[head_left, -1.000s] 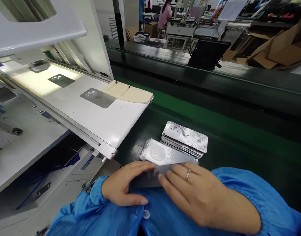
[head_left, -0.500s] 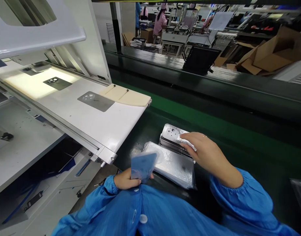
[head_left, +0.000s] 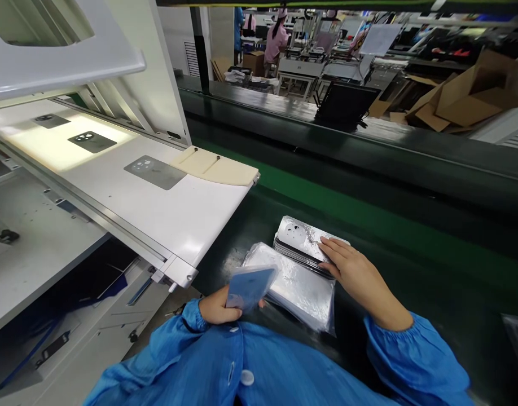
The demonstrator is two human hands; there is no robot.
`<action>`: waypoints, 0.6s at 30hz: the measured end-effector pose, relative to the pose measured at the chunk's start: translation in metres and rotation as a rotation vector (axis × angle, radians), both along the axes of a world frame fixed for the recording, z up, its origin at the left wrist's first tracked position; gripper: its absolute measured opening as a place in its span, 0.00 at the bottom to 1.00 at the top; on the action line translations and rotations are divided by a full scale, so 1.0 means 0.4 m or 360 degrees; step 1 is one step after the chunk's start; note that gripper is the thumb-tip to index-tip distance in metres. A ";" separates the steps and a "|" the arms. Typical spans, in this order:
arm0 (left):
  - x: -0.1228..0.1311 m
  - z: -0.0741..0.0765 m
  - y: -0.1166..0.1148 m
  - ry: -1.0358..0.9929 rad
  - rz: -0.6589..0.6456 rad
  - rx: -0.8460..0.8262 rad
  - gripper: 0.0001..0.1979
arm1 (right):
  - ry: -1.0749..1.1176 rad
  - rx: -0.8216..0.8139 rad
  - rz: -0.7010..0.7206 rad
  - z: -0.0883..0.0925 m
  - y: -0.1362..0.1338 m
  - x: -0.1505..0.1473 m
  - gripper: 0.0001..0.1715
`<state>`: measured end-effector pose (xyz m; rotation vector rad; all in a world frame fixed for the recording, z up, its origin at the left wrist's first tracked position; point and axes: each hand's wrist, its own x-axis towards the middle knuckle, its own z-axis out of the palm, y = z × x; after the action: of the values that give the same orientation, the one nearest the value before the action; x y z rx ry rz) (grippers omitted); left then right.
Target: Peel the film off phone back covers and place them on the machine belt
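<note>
My left hand [head_left: 219,307] is closed around a flat blue piece in a clear plastic sleeve [head_left: 250,286], held up in front of my jacket. My right hand [head_left: 360,279] lies on a stack of thin phone back panels [head_left: 299,237]; its fingers are stretched out over the shiny silver top panel, and the thumb touches the near side. Camera holes show at the top panel's left end. In front of the stack, a pile of silver pieces in clear plastic [head_left: 301,293] lies on the dark green belt, partly behind the blue piece.
At left, a white machine conveyor [head_left: 153,220] carries several grey phone panels [head_left: 155,172], one on a lit area. A cream guide plate [head_left: 219,166] is fixed at its end. Behind stand a black monitor [head_left: 346,104], cardboard boxes [head_left: 474,98] and a person in pink [head_left: 277,42].
My right hand has lowered and flattened onto the stack; the crinkled silver edge it pinched now lies down. The grey panels on the conveyor have shifted slightly left. My left hand keeps its hold.
</note>
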<state>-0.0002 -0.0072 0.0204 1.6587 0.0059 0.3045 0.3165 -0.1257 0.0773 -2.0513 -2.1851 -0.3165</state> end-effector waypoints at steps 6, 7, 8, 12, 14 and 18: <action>-0.013 -0.006 0.013 0.0019 -0.0166 -0.0188 0.23 | -0.0102 0.0231 0.0090 0.041 -0.007 -0.028 0.19; -0.013 -0.006 0.014 0.0028 -0.0170 -0.0219 0.24 | -0.0122 0.0319 0.0069 0.053 -0.010 -0.036 0.18; -0.012 -0.005 0.014 0.0029 -0.0172 -0.0244 0.25 | -0.0139 0.0412 0.0031 0.066 -0.013 -0.044 0.16; -0.007 -0.012 0.013 -0.0005 -0.0187 -0.0311 0.27 | -0.0190 0.0756 -0.0112 0.117 -0.008 -0.069 0.09; -0.005 -0.024 0.014 0.0013 -0.0203 -0.0360 0.30 | -0.0210 0.0881 -0.0041 0.139 0.013 -0.080 0.05; -0.004 -0.058 0.024 0.0064 -0.0242 -0.0411 0.33 | -0.0203 0.1009 0.0213 0.179 0.080 -0.117 0.04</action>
<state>-0.0018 0.0026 -0.0027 1.4000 -0.0489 0.1479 0.2698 -0.0936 0.1491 -1.5614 -1.9237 -0.9964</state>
